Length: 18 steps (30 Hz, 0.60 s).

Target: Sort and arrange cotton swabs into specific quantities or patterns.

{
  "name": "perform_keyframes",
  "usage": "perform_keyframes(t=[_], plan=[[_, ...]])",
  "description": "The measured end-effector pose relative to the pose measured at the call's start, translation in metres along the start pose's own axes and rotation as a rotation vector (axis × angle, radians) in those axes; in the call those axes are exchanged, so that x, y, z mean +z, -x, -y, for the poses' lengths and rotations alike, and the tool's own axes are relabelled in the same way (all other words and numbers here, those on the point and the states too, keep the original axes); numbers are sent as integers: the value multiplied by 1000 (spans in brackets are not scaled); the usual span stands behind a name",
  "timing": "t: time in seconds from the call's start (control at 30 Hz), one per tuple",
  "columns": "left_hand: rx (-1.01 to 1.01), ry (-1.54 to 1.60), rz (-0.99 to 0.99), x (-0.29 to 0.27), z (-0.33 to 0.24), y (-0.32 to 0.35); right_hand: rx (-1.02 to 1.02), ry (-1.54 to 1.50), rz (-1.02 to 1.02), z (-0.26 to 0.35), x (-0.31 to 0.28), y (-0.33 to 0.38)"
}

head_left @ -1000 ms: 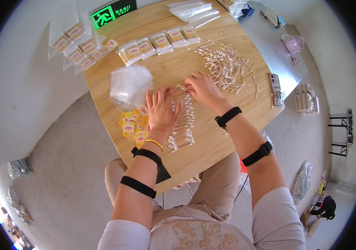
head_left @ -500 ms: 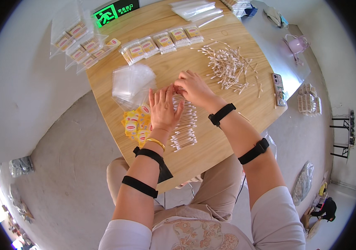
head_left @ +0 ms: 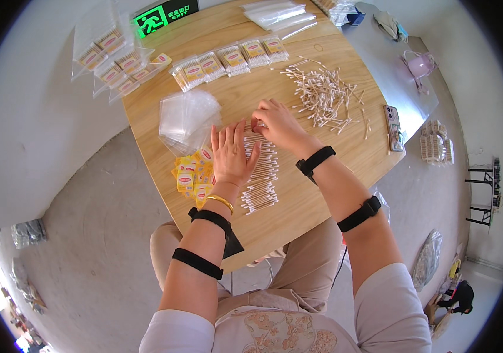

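A row of cotton swabs [head_left: 261, 176], laid side by side, runs down the middle of the wooden table toward me. My left hand [head_left: 230, 156] lies flat along the left ends of the row's far part, fingers stretched out and thumb apart over the swabs. At the row's far end my right hand [head_left: 280, 125] is closed in a pinch on a cotton swab, mostly hidden by the fingers. Beyond it to the right lies a loose heap of cotton swabs [head_left: 325, 97]. Yellow and white printed cards [head_left: 192, 176] are piled left of my left hand.
Clear plastic bags [head_left: 187, 117] lie left of my hands. Packed swab bags [head_left: 231, 57] line the table's far side, with larger filled bags [head_left: 113, 56] at far left. Plastic sleeves [head_left: 278, 13] lie at the back. A phone [head_left: 392, 126] rests at the right edge.
My right hand has shifted slightly to the right at the row's far end. My left hand stays flat beside the swabs.
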<state>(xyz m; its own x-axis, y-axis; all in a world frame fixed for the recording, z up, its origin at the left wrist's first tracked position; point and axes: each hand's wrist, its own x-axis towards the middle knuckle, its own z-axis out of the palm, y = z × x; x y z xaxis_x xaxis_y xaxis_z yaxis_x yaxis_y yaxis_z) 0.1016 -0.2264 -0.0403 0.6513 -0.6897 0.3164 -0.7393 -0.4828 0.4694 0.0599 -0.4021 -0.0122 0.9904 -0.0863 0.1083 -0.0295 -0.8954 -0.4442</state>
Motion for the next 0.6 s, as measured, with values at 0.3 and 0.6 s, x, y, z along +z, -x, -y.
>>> perform_keyframes(t=[0.3,0.6], plan=[[-7,45,-20,-2,0,0,102,82,-56,-18,-22,-5],[100,-8,41,-8,-6,2,84,33,-111,-5,-18,-9]])
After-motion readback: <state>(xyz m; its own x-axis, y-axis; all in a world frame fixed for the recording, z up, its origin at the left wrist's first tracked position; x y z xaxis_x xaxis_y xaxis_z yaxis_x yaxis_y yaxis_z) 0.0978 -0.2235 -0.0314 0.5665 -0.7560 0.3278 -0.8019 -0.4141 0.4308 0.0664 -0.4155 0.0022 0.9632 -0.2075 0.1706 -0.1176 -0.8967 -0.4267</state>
